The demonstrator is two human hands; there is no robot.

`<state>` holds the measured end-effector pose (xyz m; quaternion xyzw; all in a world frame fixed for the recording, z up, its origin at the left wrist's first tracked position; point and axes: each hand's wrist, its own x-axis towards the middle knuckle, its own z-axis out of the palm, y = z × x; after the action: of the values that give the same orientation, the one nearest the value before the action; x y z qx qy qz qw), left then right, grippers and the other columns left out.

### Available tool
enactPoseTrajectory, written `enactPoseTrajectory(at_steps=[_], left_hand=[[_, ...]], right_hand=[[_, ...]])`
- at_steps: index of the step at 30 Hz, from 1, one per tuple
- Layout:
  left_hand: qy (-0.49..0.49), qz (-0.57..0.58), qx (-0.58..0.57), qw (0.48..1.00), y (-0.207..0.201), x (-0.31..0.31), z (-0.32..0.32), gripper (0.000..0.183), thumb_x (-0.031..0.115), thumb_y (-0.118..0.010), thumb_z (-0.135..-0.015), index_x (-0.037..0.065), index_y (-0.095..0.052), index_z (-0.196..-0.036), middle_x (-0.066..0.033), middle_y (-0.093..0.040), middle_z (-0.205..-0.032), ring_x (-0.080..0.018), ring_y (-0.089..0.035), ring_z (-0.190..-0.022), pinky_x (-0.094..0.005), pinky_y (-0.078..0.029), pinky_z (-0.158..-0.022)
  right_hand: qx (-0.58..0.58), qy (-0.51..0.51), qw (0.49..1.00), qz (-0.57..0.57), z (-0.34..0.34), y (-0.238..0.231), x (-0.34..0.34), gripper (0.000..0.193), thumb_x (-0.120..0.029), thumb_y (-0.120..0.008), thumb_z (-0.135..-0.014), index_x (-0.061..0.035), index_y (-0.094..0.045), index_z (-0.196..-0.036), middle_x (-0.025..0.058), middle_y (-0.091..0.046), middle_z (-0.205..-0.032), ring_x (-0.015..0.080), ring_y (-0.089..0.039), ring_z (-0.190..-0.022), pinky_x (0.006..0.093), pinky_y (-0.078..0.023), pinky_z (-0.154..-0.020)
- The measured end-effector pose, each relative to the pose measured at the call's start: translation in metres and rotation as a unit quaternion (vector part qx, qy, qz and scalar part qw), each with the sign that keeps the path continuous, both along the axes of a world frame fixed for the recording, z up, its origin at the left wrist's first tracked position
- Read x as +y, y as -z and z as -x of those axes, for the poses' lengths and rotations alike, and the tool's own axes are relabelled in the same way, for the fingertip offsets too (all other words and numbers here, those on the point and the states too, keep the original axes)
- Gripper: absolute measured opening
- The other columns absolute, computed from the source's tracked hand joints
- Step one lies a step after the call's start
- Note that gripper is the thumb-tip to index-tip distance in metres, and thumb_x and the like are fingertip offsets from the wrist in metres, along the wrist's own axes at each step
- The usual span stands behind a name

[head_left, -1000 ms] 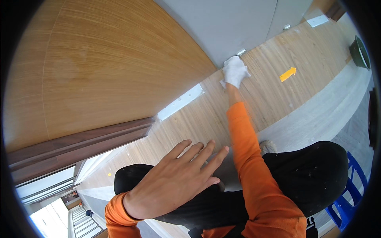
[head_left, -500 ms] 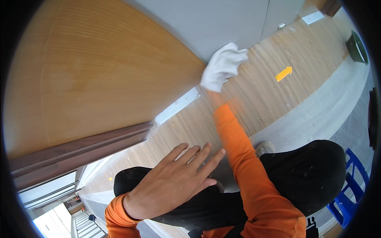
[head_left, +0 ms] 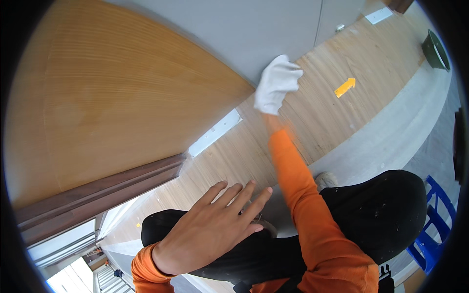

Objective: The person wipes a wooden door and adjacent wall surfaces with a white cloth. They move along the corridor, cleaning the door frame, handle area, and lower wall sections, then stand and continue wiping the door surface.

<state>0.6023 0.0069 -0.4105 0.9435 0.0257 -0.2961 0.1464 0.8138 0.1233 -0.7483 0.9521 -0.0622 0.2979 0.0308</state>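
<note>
My right hand (head_left: 277, 87) is covered by white cloth that looks like a loose glove. It is at the foot of the grey panel (head_left: 264, 34), where the panel meets the wood-look floor (head_left: 322, 97), close to the lower corner of a wooden door-like panel (head_left: 132, 93). I cannot tell whether it touches the panel or grips anything under the cloth. My bare left hand (head_left: 210, 229) hovers palm down over my lap, fingers spread, holding nothing. Both my sleeves are orange.
A yellow arrow sticker (head_left: 345, 87) marks the floor. At the far right stands a dark green bucket (head_left: 435, 51). A blue plastic stool (head_left: 434, 224) is by my right knee. White strips (head_left: 215, 133) lie along the panel's foot, beside a dark brown frame (head_left: 102, 195).
My right hand has shifted slightly right against the grey panel, its forearm blurred by motion. My left hand stays nearly in place. The whole view has tilted a little.
</note>
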Motion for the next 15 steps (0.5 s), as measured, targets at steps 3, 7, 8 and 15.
enactPoseTrajectory(at_steps=[3,7,8,15], left_hand=[[0.004,0.016,-0.019,1.0,0.0,-0.001,-0.009,0.065,0.049,-0.057,-0.108,0.012,-0.047,-0.16,-0.0169,-0.062,-0.149,-0.0342,-0.063,-0.129,-0.0468,-0.045,-0.117],[0.015,0.012,-0.036,0.999,-0.002,0.003,-0.015,0.066,0.049,-0.058,-0.107,0.012,-0.047,-0.16,-0.0167,-0.061,-0.149,-0.034,-0.063,-0.129,-0.0467,-0.045,-0.117],[0.014,0.008,-0.036,0.999,-0.001,0.004,-0.014,0.066,0.049,-0.058,-0.107,0.012,-0.047,-0.16,-0.0168,-0.061,-0.149,-0.0341,-0.063,-0.129,-0.0467,-0.045,-0.117],[0.013,0.0,0.007,1.0,0.003,0.002,-0.009,0.066,0.049,-0.059,-0.107,0.012,-0.047,-0.16,-0.0174,-0.061,-0.149,-0.035,-0.063,-0.129,-0.0472,-0.045,-0.117]], right_hand=[[0.002,0.059,0.88,0.472,0.024,-0.001,-0.017,0.025,-0.003,-0.05,-0.093,-0.0169,-0.042,-0.074,0.0004,-0.049,-0.074,0.0102,-0.046,-0.06,0.0268,-0.034,-0.042],[0.12,-0.085,0.835,0.531,0.0,0.004,-0.011,0.022,-0.012,-0.043,-0.103,-0.0137,-0.047,-0.082,0.0005,-0.047,-0.077,0.0097,-0.045,-0.061,0.0263,-0.037,-0.046],[0.142,-0.094,0.844,0.509,-0.015,0.01,-0.011,0.021,-0.012,-0.043,-0.103,-0.0131,-0.048,-0.083,0.0,-0.047,-0.076,0.0092,-0.044,-0.06,0.0266,-0.036,-0.045],[0.132,-0.089,0.986,-0.054,-0.075,0.016,-0.026,0.022,-0.009,-0.044,-0.105,-0.0094,-0.059,-0.089,-0.0037,-0.046,-0.072,0.0057,-0.04,-0.055,0.0292,-0.028,-0.042]])
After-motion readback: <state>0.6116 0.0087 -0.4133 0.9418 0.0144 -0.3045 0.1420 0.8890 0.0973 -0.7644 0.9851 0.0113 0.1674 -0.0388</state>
